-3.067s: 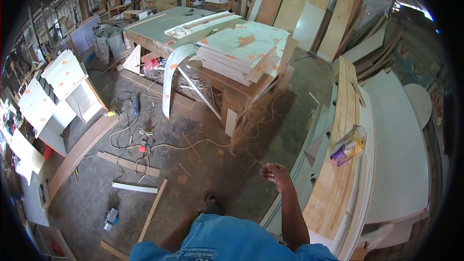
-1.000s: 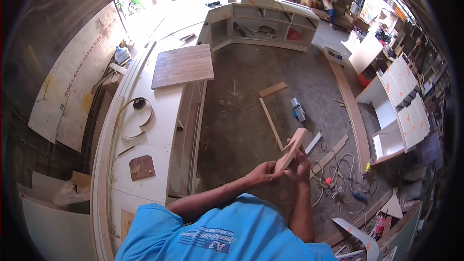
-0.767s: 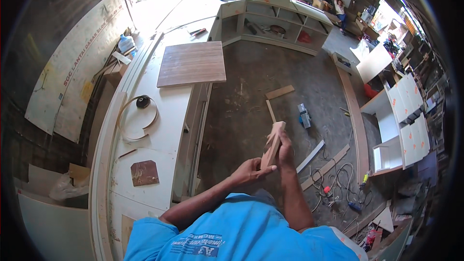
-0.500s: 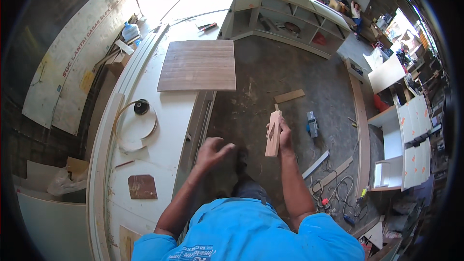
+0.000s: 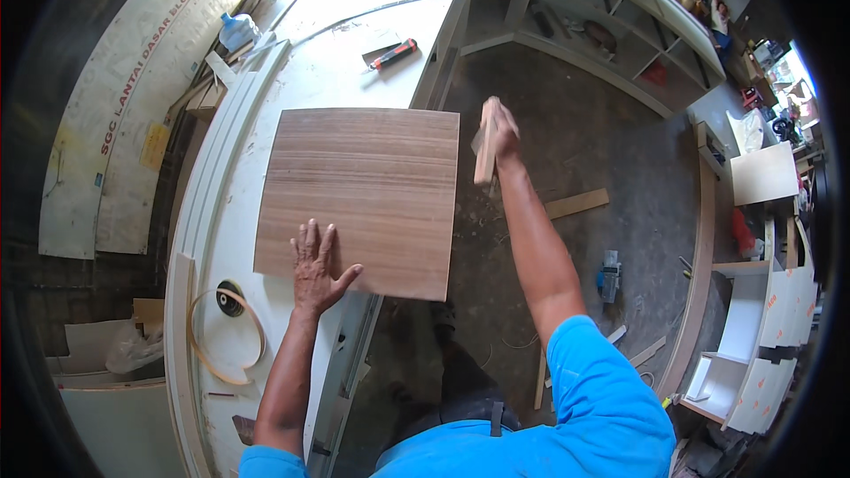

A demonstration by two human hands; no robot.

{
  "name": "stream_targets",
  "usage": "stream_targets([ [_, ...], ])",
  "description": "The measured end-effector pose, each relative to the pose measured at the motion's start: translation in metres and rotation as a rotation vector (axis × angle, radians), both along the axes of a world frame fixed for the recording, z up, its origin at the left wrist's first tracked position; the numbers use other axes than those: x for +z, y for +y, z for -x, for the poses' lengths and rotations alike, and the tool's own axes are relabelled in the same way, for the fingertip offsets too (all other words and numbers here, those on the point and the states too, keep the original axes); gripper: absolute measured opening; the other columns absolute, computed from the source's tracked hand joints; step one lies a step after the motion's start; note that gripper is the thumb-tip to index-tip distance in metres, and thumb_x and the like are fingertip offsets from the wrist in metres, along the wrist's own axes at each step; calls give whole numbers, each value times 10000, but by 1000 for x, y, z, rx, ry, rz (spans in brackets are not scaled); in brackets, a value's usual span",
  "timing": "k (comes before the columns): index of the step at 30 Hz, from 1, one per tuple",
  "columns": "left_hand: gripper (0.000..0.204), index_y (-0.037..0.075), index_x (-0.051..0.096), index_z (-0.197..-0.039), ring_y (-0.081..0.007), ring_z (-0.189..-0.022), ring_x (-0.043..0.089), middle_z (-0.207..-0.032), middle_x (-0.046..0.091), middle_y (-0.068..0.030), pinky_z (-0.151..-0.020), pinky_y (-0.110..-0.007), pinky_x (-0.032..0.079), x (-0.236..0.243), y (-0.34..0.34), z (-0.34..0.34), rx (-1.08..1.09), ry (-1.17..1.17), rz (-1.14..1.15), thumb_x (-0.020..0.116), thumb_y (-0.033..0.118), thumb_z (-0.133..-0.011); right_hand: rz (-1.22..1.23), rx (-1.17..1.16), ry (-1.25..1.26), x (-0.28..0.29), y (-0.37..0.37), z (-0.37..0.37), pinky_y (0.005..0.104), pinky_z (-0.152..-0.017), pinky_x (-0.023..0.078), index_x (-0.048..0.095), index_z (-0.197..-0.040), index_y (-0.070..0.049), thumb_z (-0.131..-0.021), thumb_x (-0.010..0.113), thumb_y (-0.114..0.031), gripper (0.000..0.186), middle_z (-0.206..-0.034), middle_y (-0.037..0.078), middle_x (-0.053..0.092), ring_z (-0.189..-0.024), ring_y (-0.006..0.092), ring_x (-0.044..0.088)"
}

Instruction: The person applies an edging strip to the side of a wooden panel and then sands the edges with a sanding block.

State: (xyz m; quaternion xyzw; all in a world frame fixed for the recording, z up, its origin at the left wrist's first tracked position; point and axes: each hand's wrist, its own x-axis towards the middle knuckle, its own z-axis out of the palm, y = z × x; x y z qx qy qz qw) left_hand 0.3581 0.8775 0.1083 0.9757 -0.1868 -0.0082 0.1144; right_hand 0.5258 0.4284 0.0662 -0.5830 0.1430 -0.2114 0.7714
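Your left hand fingers spread flat on wood-grain panel | right hand fingers clamp upright wooden block just beyond panel's far-right corner | right nearer

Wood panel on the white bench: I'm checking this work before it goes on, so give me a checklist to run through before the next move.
1. Left hand flat on the wood panel: ok.
2. Panel fully on the white bench: not ok, its right edge overhangs.
3. Right hand grips the wooden block: ok.
4. Block touching the panel edge: cannot tell.
5. Cutter away from the panel: ok.
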Motion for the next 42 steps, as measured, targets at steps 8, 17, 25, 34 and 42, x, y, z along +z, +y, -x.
stream_targets([
  [8,1339,104,188,-1615,-443,-1547,30,-1671,71,-241,-1192,-679,-24,2,2,-17,-86,53,-37,647,886,-629,249,-67,114,-21,18,-111,310,-999,460,654,-1288,-1,-997,610,-374,476,-1222,104,685,-1132,173,615],
  [17,1464,60,180,-1607,-428,-1550,44,-1664,118,-241,-1188,-694,-46,1,8,-24,-237,134,-134,613,962,-539,259,-128,75,-38,24,-100,307,-1003,464,649,-1298,-2,-995,618,-371,478,-1217,102,690,-1134,171,614],
  [25,1489,23,272,-1578,-426,-1541,133,-1640,193,-265,-1215,-654,-10,-14,10,-19,-198,20,-59,676,945,-481,301,-161,85,-34,36,-89,306,-1031,453,665,-1285,4,-990,618,-375,482,-1251,117,696,-1173,183,622],
  [34,1471,29,321,-1562,-426,-1523,209,-1627,247,-254,-1224,-643,47,-20,8,-18,-192,-68,-56,674,955,-475,205,-162,-5,-49,45,-70,312,-1044,446,661,-1285,20,-991,613,-337,465,-1268,124,691,-1184,190,617],
  [42,1462,69,329,-1570,-407,-1526,217,-1633,267,-214,-1223,-641,81,-29,10,-13,-183,-105,-44,682,955,-461,260,-198,-38,-41,53,-41,303,-1028,456,674,-1259,26,-989,626,-307,432,-1242,122,708,-1150,180,631],
])
